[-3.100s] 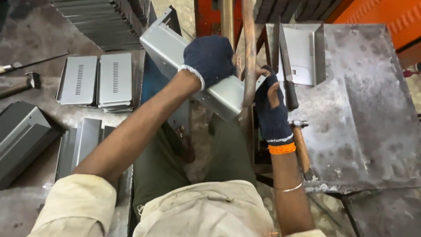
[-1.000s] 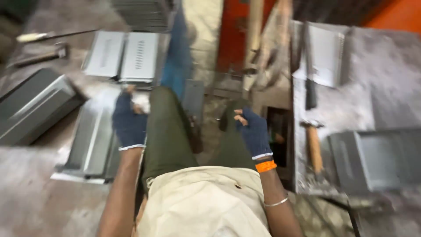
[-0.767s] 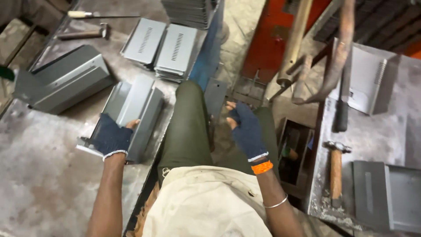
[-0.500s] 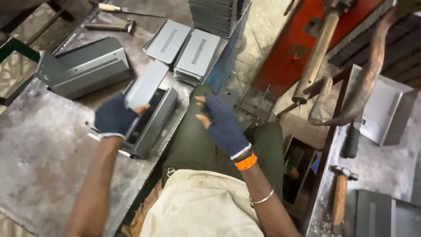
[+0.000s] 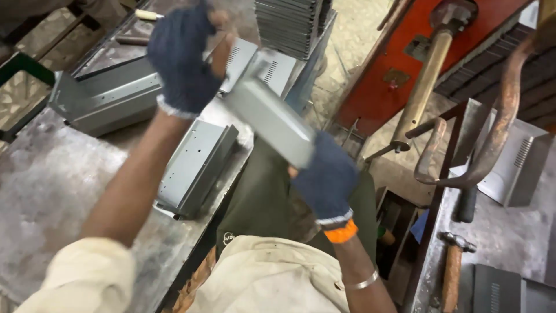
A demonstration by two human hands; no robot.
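Around the folded grey sheet-metal casing (image 5: 269, 119) held in the air there is little room. Left of it, casings (image 5: 194, 168) lie on the worn steel bench (image 5: 52, 191), with bare plate nearer the bench's near edge. Beyond it a stack of panels (image 5: 289, 23) rises. Right of it, the press handle (image 5: 423, 87) and curved rusty levers (image 5: 498, 127) crowd the gap. A hammer (image 5: 453, 272) lies lower right.

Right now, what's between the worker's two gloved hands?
In the head view, a grey sheet-metal panel spans from the left hand to the right hand; both hold it.
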